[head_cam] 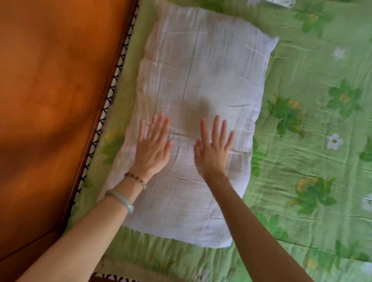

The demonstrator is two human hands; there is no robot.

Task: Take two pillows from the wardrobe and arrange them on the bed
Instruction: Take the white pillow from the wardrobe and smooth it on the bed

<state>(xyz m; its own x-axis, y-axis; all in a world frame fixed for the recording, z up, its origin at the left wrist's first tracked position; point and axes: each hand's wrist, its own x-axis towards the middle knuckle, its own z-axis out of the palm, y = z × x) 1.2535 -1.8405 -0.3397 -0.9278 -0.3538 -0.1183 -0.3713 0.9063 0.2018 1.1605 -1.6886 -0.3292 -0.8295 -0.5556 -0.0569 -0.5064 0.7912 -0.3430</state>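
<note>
A white, wrinkled pillow (pixel 201 76) lies flat on the bed's green flowered sheet (pixel 314 141), its long side running along the wooden headboard. My left hand (pixel 154 145) lies palm down on the pillow's near half, fingers spread, holding nothing. My right hand (pixel 214 149) hovers or rests just to its right, also flat with fingers apart, and is slightly blurred. A corner of a second white pillow (pixel 281 2) shows at the top edge of the view.
An orange-brown wooden headboard (pixel 50 100) fills the left side. A black-and-white laced mattress edge (pixel 112 90) runs between it and the sheet. The green sheet stretches to the right and toward the near edge.
</note>
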